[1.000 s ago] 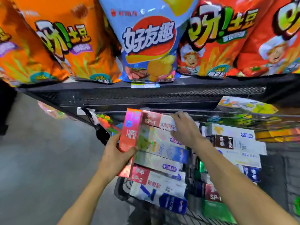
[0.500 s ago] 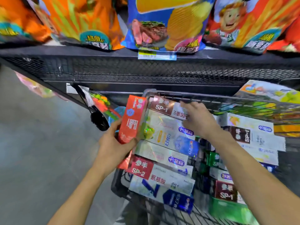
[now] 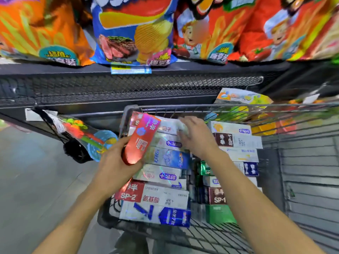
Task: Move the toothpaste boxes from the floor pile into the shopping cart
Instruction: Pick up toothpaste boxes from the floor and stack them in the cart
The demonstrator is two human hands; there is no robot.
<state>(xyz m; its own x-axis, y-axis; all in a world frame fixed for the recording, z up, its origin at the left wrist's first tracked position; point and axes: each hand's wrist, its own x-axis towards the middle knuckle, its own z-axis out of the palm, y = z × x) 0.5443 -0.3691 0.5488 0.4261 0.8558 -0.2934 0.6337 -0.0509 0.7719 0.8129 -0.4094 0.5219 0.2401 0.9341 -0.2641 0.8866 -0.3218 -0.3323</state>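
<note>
Red toothpaste box (image 3: 141, 139) gripped over the shopping cart (image 3: 220, 107).

Glossy and holographic, red shading to pink, with white lettering and a blue emblem; tilted with its top end toward 1 o'clock, clamped at its lower end by the left hand (image 3: 117, 163), fingers curled round it, at the cart's 9 o'clock edge. Below and beside it, a stack of toothpaste boxes (image 3: 161, 178) lying flat in the cart: white, blue and red faces, one marked SP-2. At 3 o'clock of the red box, the right hand (image 3: 197, 135), fingers bent over the top white box; blurred, so cannot tell whether gripping or only touching. Further toward 3 o'clock, a second stack (image 3: 236, 143) with brown SP-1 labels. At 12 o'clock, a black mesh shelf (image 3: 128, 87) carrying snack bags (image 3: 134, 32).
</note>
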